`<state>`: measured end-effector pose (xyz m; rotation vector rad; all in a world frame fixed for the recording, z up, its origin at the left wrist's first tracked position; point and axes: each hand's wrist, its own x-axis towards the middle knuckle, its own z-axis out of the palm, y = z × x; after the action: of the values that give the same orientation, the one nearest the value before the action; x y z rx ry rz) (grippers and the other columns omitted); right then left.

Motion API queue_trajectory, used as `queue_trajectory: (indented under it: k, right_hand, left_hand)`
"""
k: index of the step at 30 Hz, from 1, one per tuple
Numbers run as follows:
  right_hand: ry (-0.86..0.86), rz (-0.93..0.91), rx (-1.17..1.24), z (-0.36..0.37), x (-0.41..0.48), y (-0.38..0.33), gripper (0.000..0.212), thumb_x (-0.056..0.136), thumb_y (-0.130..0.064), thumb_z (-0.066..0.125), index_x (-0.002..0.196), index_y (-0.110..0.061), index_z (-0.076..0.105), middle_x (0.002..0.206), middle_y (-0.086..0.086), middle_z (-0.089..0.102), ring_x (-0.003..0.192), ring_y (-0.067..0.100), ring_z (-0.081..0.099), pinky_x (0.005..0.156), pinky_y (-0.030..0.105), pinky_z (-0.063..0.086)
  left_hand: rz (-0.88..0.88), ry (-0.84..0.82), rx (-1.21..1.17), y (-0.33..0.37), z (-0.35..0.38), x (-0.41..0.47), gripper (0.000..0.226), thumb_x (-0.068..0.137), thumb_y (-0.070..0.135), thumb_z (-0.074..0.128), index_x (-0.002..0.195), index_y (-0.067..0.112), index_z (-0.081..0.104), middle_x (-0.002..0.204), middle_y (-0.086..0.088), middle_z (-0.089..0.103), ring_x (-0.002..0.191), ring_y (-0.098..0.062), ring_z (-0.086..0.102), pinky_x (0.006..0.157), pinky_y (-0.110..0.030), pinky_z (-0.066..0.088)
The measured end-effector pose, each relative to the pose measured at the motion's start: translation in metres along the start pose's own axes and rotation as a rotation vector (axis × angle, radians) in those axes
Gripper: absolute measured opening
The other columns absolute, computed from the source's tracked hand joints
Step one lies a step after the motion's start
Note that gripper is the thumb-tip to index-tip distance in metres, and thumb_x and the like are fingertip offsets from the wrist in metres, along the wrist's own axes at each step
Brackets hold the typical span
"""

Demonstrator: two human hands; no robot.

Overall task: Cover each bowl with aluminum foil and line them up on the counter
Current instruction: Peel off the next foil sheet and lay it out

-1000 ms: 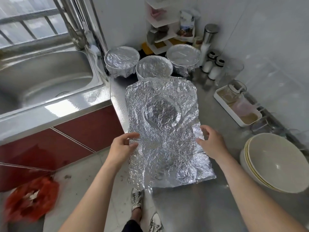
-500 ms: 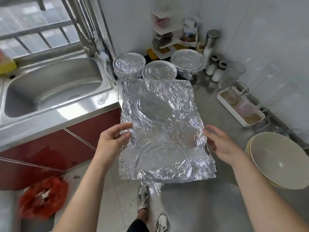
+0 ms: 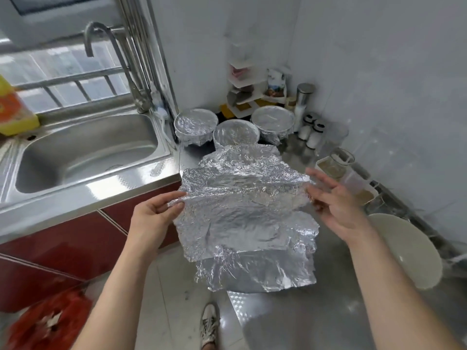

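Aluminium foil sheet (image 3: 242,205), right of the sink (image 3: 86,152), is pinched at its edge by the left hand (image 3: 154,213), seemingly lifted for the uncovered bowl (image 3: 404,251); the right hand (image 3: 333,200) is spread open, gripping nothing.

We log bright, even daylight, entering by the window (image 3: 63,72) at upper left. Hard glare along the front rim of the sink (image 3: 96,147) and at the near-left edge of the table (image 3: 290,324). The foil sheet (image 3: 247,210) throws many small highlights. Shadows faint, soft. Right hand (image 3: 336,205) smeared by motion blur. Wide-angle bending bows the faucet (image 3: 111,46) and walls (image 3: 379,84) toward the frame edges.
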<state>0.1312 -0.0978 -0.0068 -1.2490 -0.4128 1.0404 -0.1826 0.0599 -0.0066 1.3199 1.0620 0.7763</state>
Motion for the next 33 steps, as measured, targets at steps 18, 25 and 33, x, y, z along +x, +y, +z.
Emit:
queue_trajectory:
  k: [18, 25, 33]
  right_hand:
    - [-0.031, -0.225, -0.527, 0.031, -0.034, -0.068, 0.017, 0.077, 0.0, 0.073, 0.08, -0.014, 0.064, 0.066, -0.002, 0.069, 0.059, 0.01, 0.063, 0.052, 0.015, 0.043]
    - [0.021, -0.025, -0.592, 0.04, -0.036, -0.062, 0.009, 0.084, -0.02, 0.071, 0.093, -0.022, 0.073, 0.077, -0.007, 0.07, 0.058, 0.007, 0.058, 0.052, 0.019, 0.036]
    - [0.207, 0.123, -0.54, 0.026, -0.034, -0.007, 0.012, 0.089, 0.001, 0.061, 0.087, -0.01, 0.065, 0.065, 0.003, 0.06, 0.036, -0.002, 0.05, 0.044, 0.018, 0.029]
  left_hand:
    - [0.19, 0.119, 0.026, 0.062, -0.027, -0.021, 0.007, 0.09, 0.02, 0.068, 0.093, 0.022, 0.074, 0.089, -0.011, 0.062, 0.081, -0.016, 0.053, 0.072, -0.016, 0.045]
    - [0.208, 0.078, 0.008, 0.074, -0.036, -0.027, 0.011, 0.089, 0.018, 0.068, 0.097, 0.021, 0.075, 0.089, -0.001, 0.071, 0.078, -0.008, 0.06, 0.07, -0.016, 0.049]
    - [-0.268, 0.008, -0.141, -0.01, -0.029, -0.041, 0.017, 0.092, 0.007, 0.062, 0.105, 0.014, 0.07, 0.089, -0.004, 0.068, 0.046, -0.003, 0.042, 0.043, -0.011, 0.033]
